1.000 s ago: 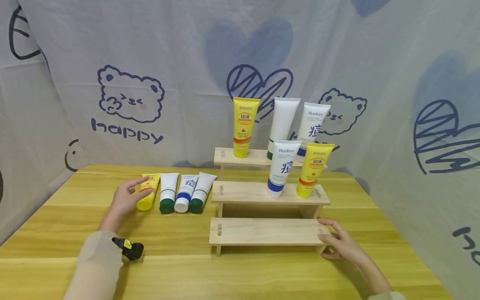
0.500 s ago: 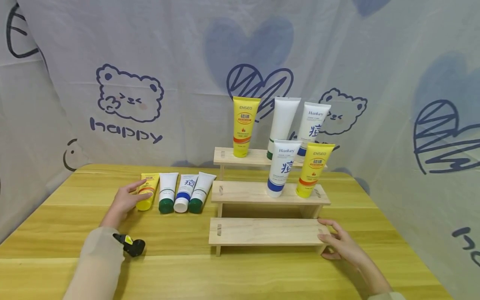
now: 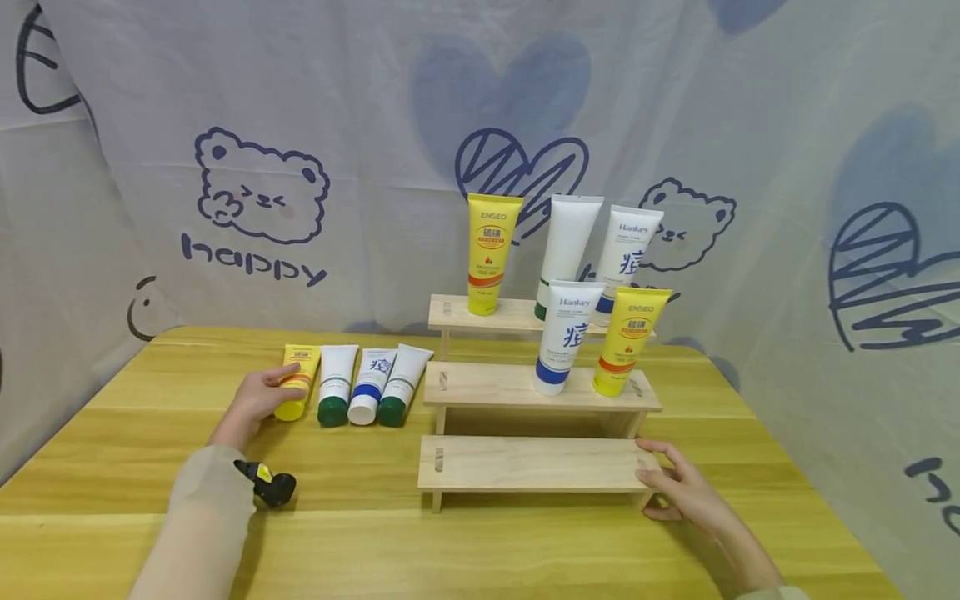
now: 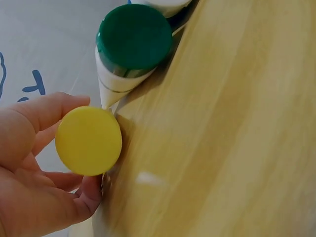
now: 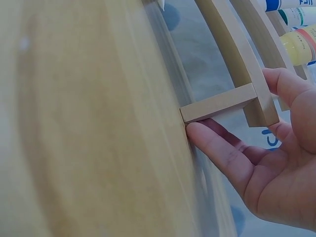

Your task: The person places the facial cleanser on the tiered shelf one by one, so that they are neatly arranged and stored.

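Observation:
At the left of the table, my left hand (image 3: 258,397) holds a yellow squeeze tube (image 3: 289,410) lying flat. The left wrist view has the tube's round yellow cap (image 4: 89,140) end-on, with fingers on one side and the thumb on the other. Beside it lie a white tube with a green cap (image 3: 333,411), a white tube with blue lettering (image 3: 363,408) and another green-capped tube (image 3: 393,410). My right hand (image 3: 686,492) grips the right end of the lowest step of a wooden stand (image 3: 532,463), its fingertips around the board and leg (image 5: 217,103).
On the stand's top step stand a yellow tube (image 3: 492,254), a plain white tube (image 3: 573,237) and a Hankey tube (image 3: 633,242). The middle step bears another Hankey tube (image 3: 570,333) and a yellow tube (image 3: 632,337). A printed cloth (image 3: 360,100) hangs behind the table (image 3: 360,533).
My left hand has moved in slightly and its fingers have closed on the yellow tube, which lies in nearly the same spot. The right hand stays on the stand.

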Demonstrator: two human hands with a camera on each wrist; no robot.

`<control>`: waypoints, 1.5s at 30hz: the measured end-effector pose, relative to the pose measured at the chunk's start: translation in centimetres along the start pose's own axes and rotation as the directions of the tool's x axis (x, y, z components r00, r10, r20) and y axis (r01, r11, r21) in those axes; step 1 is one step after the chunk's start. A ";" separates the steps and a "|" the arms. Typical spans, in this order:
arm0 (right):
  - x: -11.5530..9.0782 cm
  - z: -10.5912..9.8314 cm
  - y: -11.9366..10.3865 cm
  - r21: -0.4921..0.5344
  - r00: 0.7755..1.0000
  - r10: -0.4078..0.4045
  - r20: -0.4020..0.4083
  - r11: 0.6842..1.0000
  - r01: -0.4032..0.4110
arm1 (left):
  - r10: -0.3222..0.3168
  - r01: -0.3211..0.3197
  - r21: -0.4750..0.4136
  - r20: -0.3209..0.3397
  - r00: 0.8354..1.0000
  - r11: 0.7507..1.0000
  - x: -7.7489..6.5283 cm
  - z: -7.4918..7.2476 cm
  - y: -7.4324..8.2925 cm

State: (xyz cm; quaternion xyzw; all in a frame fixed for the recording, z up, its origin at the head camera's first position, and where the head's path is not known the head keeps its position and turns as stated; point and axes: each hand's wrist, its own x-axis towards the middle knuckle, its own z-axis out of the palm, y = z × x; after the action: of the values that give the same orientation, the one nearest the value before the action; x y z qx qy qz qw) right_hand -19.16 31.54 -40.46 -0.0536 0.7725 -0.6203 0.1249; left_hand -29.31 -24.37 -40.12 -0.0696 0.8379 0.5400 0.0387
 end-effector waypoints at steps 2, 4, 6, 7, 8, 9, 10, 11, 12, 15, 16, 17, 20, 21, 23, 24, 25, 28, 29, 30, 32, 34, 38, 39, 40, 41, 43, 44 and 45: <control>0.0 0.0 0.0 0.007 1.000 0.000 0.002 1.000 0.000 | 0.009 -0.009 0.007 -0.004 1.000 1.000 0.0 0.1 0.1; 0.0 0.0 0.1 0.011 1.000 -0.005 0.005 1.000 0.005 | 0.016 -0.016 0.013 -0.008 1.000 1.000 -0.1 0.2 0.1; 0.0 0.0 0.1 0.014 1.000 -0.007 0.006 1.000 0.007 | 0.010 -0.010 0.011 -0.014 1.000 1.000 -0.1 0.3 0.1; 0.0 0.0 0.1 0.015 1.000 -0.006 0.005 1.000 0.006 | 0.006 -0.006 0.007 -0.016 1.000 1.000 -0.1 0.3 0.1; 0.0 0.0 0.1 0.014 1.000 -0.004 0.002 1.000 0.004 | 0.003 -0.003 0.006 -0.018 1.000 1.000 -0.2 0.3 0.1; 0.0 0.0 0.1 0.012 1.000 -0.004 0.000 1.000 0.004 | -0.001 0.001 0.004 -0.020 1.000 1.000 -0.2 0.4 0.1; 0.0 0.0 0.1 0.012 1.000 -0.003 -0.001 1.000 0.003 | -0.003 0.003 0.006 -0.022 1.000 1.000 -0.2 0.4 0.2; 0.0 0.0 0.1 0.010 1.000 -0.004 0.000 1.000 0.004 | -0.004 0.004 0.006 -0.024 1.000 1.000 -0.2 0.4 0.2; 0.0 0.0 0.1 0.008 1.000 -0.006 -0.001 1.000 0.006 | -0.005 0.005 0.012 -0.025 1.000 1.000 -0.2 0.4 0.2; 0.0 0.0 0.1 0.002 1.000 -0.006 -0.004 1.000 0.006 | -0.005 0.006 0.045 -0.032 0.999 0.999 -0.1 0.4 0.3; 0.0 0.0 0.1 0.000 1.000 -0.007 -0.004 1.000 0.007 | -0.004 0.006 0.058 -0.035 0.999 0.998 -0.1 0.4 0.4; 0.0 0.1 0.1 -0.002 1.000 -0.003 -0.006 1.000 0.003 | -0.002 0.004 0.070 -0.038 0.999 0.998 -0.1 0.4 0.4; 0.0 0.2 0.1 -0.007 1.000 0.007 -0.011 1.000 -0.007 | 0.002 0.004 0.099 -0.054 0.999 0.995 -0.1 0.3 0.4; 0.0 0.2 0.1 -0.009 1.000 0.009 -0.011 1.000 -0.009 | 0.000 0.007 0.100 -0.062 0.998 0.995 -0.2 0.2 0.4; 0.0 0.2 0.1 -0.011 1.000 0.005 -0.005 1.000 -0.005 | -0.001 0.008 0.095 -0.079 0.997 0.995 -0.2 0.1 0.4; 0.0 0.2 0.1 -0.011 1.000 0.000 -0.002 1.000 0.000 | -0.005 0.013 0.087 -0.088 0.996 0.996 -0.3 0.1 0.4; 0.0 0.2 0.1 -0.012 1.000 -0.004 0.002 1.000 0.004 | -0.009 0.017 0.078 -0.099 0.995 0.997 -0.4 0.0 0.4; 0.0 0.1 0.0 -0.014 1.000 -0.003 0.002 1.000 0.003 | 0.009 0.000 0.061 -0.138 0.990 0.998 -0.6 -0.2 0.6; 0.0 0.1 0.0 -0.015 1.000 0.004 -0.003 1.000 -0.004 | 0.015 -0.007 0.059 -0.151 0.988 0.998 -0.7 -0.3 0.6; 0.0 0.1 0.0 -0.017 1.000 0.011 -0.010 1.000 -0.011 | 0.023 -0.014 0.055 -0.165 0.986 0.998 -0.7 -0.3 0.8; 0.0 0.2 -0.1 -0.021 1.000 0.019 -0.019 1.000 -0.020 | 0.034 -0.025 0.047 -0.187 0.982 0.999 -0.9 -0.5 1.0; 0.0 0.2 -0.1 -0.026 1.000 0.019 -0.023 0.999 -0.019 | 0.026 -0.021 0.024 -0.200 0.979 0.999 -1.1 -0.6 1.3; 0.0 0.3 -0.1 -0.034 1.000 0.016 -0.026 0.999 -0.017 | 0.011 -0.020 -0.034 -0.234 0.972 0.999 -1.5 -0.7 1.8; 0.0 0.3 -0.1 -0.036 1.000 0.015 -0.025 0.999 -0.016 | 0.016 -0.027 -0.041 -0.242 0.970 0.999 -1.5 -0.7 1.9; 0.0 0.3 0.0 -0.035 0.999 0.019 -0.029 0.999 -0.020 | 0.024 -0.037 -0.047 -0.254 0.967 0.998 -1.6 -0.6 2.0; 0.0 0.3 0.0 -0.036 0.999 0.019 -0.030 0.999 -0.020 | 0.033 -0.047 -0.048 -0.264 0.964 0.998 -1.7 -0.6 2.1; 0.0 0.3 0.0 -0.036 0.999 0.019 -0.032 0.999 -0.020 | 0.050 -0.068 -0.058 -0.276 0.960 0.996 -1.8 -0.6 2.3; -0.1 0.3 0.0 -0.036 1.000 0.012 -0.027 0.999 -0.013 | 0.057 -0.078 -0.066 -0.277 0.959 0.995 -1.9 -0.6 2.4; -0.1 0.3 0.0 -0.034 1.000 0.011 -0.028 0.999 -0.012 | 0.064 -0.089 -0.076 -0.278 0.959 0.993 -2.0 -0.6 2.4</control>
State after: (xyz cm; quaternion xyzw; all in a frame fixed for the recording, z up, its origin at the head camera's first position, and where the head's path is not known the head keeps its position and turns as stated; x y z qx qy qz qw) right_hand -19.02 31.25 -40.50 -0.0426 0.7850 -0.6069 0.1168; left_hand -27.74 -23.74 -37.41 -0.1130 0.8127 0.5625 -0.1019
